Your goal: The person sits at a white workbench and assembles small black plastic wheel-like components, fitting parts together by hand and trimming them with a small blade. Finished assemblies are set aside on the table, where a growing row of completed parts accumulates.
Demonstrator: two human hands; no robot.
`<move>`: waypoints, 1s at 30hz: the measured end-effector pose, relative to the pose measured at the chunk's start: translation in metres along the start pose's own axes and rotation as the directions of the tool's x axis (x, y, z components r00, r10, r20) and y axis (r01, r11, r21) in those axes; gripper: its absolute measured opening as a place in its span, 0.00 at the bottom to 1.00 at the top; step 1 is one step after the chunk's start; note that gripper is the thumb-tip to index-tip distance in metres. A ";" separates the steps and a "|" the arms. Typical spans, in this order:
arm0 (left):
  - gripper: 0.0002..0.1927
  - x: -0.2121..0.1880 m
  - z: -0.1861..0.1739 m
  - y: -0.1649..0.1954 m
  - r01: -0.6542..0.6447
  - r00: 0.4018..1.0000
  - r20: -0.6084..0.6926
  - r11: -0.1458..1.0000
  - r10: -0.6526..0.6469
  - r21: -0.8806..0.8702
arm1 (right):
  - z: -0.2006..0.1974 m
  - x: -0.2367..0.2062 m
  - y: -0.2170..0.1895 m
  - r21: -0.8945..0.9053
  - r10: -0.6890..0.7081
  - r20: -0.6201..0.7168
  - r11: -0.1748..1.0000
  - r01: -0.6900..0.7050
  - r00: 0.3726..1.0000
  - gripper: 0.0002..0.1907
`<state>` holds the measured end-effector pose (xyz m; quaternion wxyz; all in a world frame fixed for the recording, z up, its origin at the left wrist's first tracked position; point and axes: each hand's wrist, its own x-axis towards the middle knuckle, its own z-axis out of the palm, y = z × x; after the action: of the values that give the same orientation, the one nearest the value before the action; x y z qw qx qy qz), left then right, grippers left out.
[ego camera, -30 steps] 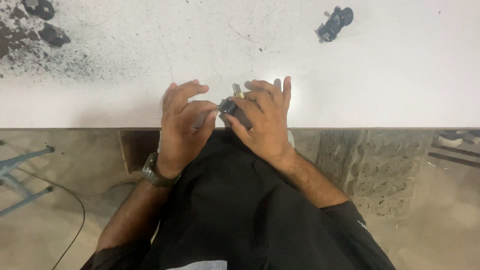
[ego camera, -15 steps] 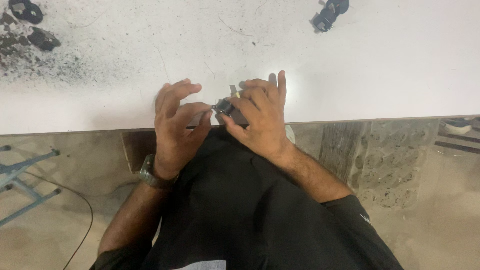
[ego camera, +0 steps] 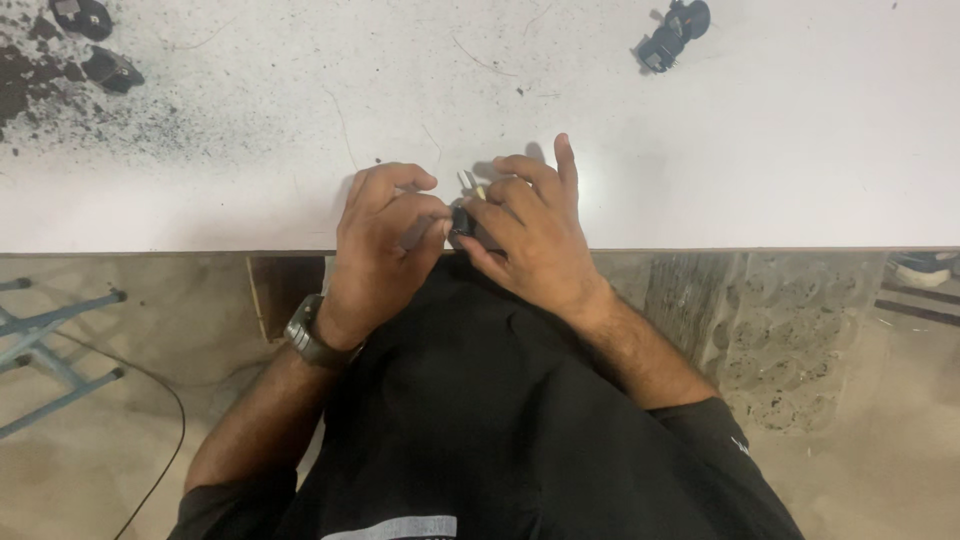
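Observation:
Both hands meet over the near edge of a white table (ego camera: 760, 170). My left hand (ego camera: 385, 240) and my right hand (ego camera: 530, 235) pinch one small dark part (ego camera: 462, 222) between their fingertips. Two short metal prongs (ego camera: 468, 183) stick up from that part, toward the table. Most of the part is hidden by my fingers. A dark watch (ego camera: 305, 335) sits on my left wrist.
Another small black part (ego camera: 672, 35) lies at the far right of the table. Two dark pieces (ego camera: 95, 45) rest at the far left amid black dust and specks. A blue metal frame (ego camera: 50, 350) stands on the floor at the left.
The hands stayed together on the small part, shifting only slightly on it. The prongs now show more clearly above the fingers.

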<state>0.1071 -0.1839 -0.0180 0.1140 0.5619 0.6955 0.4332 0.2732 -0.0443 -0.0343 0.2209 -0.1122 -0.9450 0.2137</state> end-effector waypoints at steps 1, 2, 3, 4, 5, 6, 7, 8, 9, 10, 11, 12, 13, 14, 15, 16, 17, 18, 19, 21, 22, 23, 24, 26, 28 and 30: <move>0.10 0.001 -0.001 0.001 0.023 1.000 0.018 1.000 -0.023 0.000 | -0.001 0.000 0.000 0.001 0.007 0.000 1.000 -0.007 1.000 0.21; 0.10 0.002 -0.001 0.001 0.019 1.000 0.010 1.000 -0.019 0.007 | -0.001 -0.001 -0.001 0.004 0.017 -0.007 1.000 -0.017 1.000 0.21; 0.10 0.002 -0.002 0.001 0.014 1.000 0.001 1.000 -0.014 0.015 | 0.000 -0.001 -0.001 0.007 0.025 -0.014 1.000 -0.025 1.000 0.21; 0.10 0.003 -0.003 0.000 0.012 1.000 -0.007 1.000 -0.012 0.022 | 0.001 -0.002 -0.001 0.012 0.035 -0.021 0.999 -0.035 0.999 0.20; 0.10 0.003 -0.003 0.000 0.011 1.000 0.006 1.000 -0.011 0.030 | 0.002 -0.003 -0.001 0.019 0.041 -0.035 0.999 -0.040 0.999 0.20; 0.10 0.002 -0.003 -0.001 0.010 1.000 0.016 0.999 -0.011 0.038 | 0.004 -0.003 0.000 0.025 0.045 -0.049 0.999 -0.044 0.998 0.19; 0.10 0.002 -0.003 -0.002 0.012 1.000 0.023 0.999 -0.013 0.047 | 0.005 -0.004 0.000 0.033 0.045 -0.061 0.999 -0.043 0.997 0.19; 0.09 0.001 -0.002 -0.002 0.020 1.000 0.023 0.998 -0.021 0.055 | 0.007 -0.005 0.001 0.028 0.066 -0.064 0.998 -0.064 0.996 0.18; 0.09 0.000 0.000 -0.003 0.029 0.999 0.020 0.997 -0.030 0.065 | 0.008 -0.006 0.001 0.025 0.083 -0.068 0.996 -0.081 0.994 0.18; 0.08 -0.001 0.002 -0.003 0.038 0.999 0.015 0.997 -0.039 0.074 | 0.010 -0.008 0.001 0.020 0.099 -0.071 0.995 -0.098 0.993 0.17; 0.08 -0.002 0.004 -0.003 0.071 0.997 0.026 0.995 -0.073 0.068 | 0.011 -0.010 0.002 0.043 0.085 -0.141 0.996 -0.080 0.986 0.17; 0.08 -0.002 0.007 -0.004 0.103 0.994 0.038 0.993 -0.106 0.060 | 0.013 -0.012 0.001 0.064 0.073 -0.210 0.996 -0.061 0.975 0.16; 0.08 -0.003 0.010 -0.004 0.135 0.989 0.051 0.990 -0.137 0.049 | 0.014 -0.016 0.001 0.081 0.064 -0.276 0.996 -0.043 0.959 0.16; 0.09 -0.004 0.012 -0.004 0.122 0.992 0.023 0.992 -0.123 0.032 | 0.016 -0.021 -0.002 0.108 0.061 -0.292 0.994 -0.031 0.955 0.14; 0.09 -0.005 0.015 -0.003 0.111 0.994 -0.005 0.994 -0.111 0.014 | 0.018 -0.029 -0.007 0.136 0.060 -0.305 0.990 -0.019 0.951 0.13; 0.09 -0.007 0.017 -0.003 0.100 0.994 -0.032 0.995 -0.101 -0.002 | 0.020 -0.034 -0.009 0.165 0.062 -0.317 0.986 -0.009 0.946 0.13; 0.09 -0.008 0.019 -0.002 0.102 0.993 -0.050 0.995 -0.102 -0.009 | 0.026 -0.037 -0.010 0.207 0.064 -0.320 0.978 0.003 0.945 0.14; 0.09 -0.009 0.020 -0.001 0.100 0.993 -0.069 0.995 -0.101 -0.016 | 0.032 -0.038 -0.012 0.245 0.067 -0.326 0.969 0.016 0.943 0.15; 0.09 -0.009 0.022 -0.001 0.095 0.991 -0.091 0.995 -0.097 -0.023 | 0.037 -0.039 -0.012 0.281 0.066 -0.333 0.959 0.032 0.941 0.17; 0.09 -0.009 0.023 -0.001 0.077 0.992 -0.095 0.997 -0.078 -0.019 | 0.043 -0.041 -0.011 0.228 0.068 -0.346 0.974 0.013 0.936 0.16; 0.10 -0.009 0.023 -0.001 0.069 0.993 -0.099 0.997 -0.070 -0.013 | 0.045 -0.041 -0.011 0.205 0.068 -0.353 0.979 0.006 0.933 0.16; 0.09 -0.009 0.023 -0.001 0.082 0.992 -0.096 0.996 -0.084 -0.030 | 0.047 -0.040 -0.010 0.201 0.061 -0.344 0.980 0.009 0.937 0.16; 0.09 -0.009 0.022 -0.002 0.095 0.991 -0.093 0.994 -0.099 -0.049 | 0.048 -0.040 -0.010 0.197 0.056 -0.334 0.980 0.011 0.941 0.16; 0.09 -0.010 0.023 -0.003 0.102 0.989 -0.096 0.992 -0.109 -0.071 | 0.048 -0.040 -0.011 0.192 0.050 -0.333 0.981 0.016 0.942 0.16; 0.10 -0.012 0.024 -0.005 0.089 0.990 -0.107 0.993 -0.097 -0.072 | 0.049 -0.040 -0.011 0.194 0.051 -0.355 0.981 0.020 0.933 0.17; 0.09 -0.014 0.025 -0.007 0.077 0.988 -0.125 0.995 -0.085 -0.071 | 0.049 -0.040 -0.012 0.198 0.048 -0.347 0.980 0.023 0.937 0.17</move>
<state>0.1235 -0.1842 -0.0424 0.1051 0.5002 0.7089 0.4861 0.2843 -0.0848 -0.0834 0.3942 -0.1318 -0.8637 0.2849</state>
